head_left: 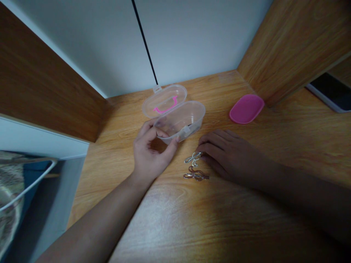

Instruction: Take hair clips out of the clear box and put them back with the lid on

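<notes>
My left hand [150, 146] grips the near left rim of a clear plastic box [195, 126], with the thumb outside and fingers at the rim. The box's lid [148, 105], which has a pink handle [165, 109], lies folded back behind it. Something small and dark shows inside the box, too unclear to name. At the right, my right hand [223, 153] has its fingers closed at the end of a silver hair clip [193, 157] lying on the wooden surface. Just below that lies a brown hair clip [196, 176], apart from both hands.
A pink oval dish or lid [246, 109] lies to the right on the wooden surface [170, 226]. Farther right is a phone-like dark slab [333, 89] beside a wooden panel [296, 47]. A white panel [192, 40] closes off the back.
</notes>
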Demonstrator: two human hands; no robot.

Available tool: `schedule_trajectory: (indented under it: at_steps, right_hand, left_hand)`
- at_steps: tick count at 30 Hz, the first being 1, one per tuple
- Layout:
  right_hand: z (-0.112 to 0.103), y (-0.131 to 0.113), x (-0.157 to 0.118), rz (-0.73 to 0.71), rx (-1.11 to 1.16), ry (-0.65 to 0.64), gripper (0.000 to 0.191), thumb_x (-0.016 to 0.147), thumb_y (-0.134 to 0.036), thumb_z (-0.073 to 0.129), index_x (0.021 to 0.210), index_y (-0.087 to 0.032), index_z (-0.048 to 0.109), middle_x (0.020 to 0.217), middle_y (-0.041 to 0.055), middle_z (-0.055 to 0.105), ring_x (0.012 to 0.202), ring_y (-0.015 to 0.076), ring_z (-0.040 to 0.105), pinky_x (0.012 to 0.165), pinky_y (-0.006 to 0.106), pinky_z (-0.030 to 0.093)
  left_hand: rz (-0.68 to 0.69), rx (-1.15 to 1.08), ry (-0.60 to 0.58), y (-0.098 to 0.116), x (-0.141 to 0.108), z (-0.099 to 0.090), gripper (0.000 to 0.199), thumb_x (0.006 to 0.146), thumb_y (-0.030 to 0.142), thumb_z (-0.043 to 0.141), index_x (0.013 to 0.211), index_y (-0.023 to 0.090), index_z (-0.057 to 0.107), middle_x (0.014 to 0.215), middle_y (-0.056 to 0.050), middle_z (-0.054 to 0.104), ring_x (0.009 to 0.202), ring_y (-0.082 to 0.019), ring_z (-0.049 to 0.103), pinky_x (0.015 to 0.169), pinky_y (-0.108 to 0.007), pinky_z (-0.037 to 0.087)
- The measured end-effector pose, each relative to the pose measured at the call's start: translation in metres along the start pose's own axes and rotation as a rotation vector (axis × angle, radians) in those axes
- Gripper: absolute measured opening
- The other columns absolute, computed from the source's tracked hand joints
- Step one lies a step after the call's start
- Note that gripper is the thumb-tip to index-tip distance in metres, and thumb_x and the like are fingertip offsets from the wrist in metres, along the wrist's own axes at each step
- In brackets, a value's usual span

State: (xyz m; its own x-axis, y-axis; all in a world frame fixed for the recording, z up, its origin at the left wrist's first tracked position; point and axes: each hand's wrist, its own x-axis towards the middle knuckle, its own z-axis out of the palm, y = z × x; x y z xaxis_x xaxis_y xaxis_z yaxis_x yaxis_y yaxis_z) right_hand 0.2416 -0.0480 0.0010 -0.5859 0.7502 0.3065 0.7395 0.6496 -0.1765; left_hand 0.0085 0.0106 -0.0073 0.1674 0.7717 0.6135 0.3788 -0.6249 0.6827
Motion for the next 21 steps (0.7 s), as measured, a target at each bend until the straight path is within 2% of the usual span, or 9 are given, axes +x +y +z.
schedule_trajectory:
  at_steps: [12, 21]
  right_hand:
    - [-0.0037, 0.0006, 0.0008, -0.007, -0.033, 0.069, 0.018, 0.099, -0.021, 0.054, 0.092, -0.016, 0.070, 0.092, 0.0090, 0.072, 0.086, 0.0218, 0.062, 0.080, 0.035, 0.046]
    - [-0.0082, 0.0033, -0.0046, -0.112, 0.010, 0.241, 0.012, 0.099, -0.021, 0.058, 0.105, -0.020, 0.068, 0.099, 0.0040, 0.075, 0.092, 0.0191, 0.064, 0.084, 0.035, 0.049]
  left_hand:
    - [-0.012, -0.039, 0.002, 0.0006, 0.0000, -0.0004, 0.022, 0.076, 0.024, 0.081, 0.070, 0.019, 0.060, 0.103, -0.005, 0.070, 0.105, -0.022, 0.069, 0.094, -0.042, 0.054]
    - [-0.017, -0.044, -0.002, -0.0018, -0.0016, -0.0003, 0.020, 0.076, 0.023, 0.080, 0.071, 0.019, 0.061, 0.106, -0.006, 0.070, 0.109, -0.023, 0.068, 0.096, -0.042, 0.053]
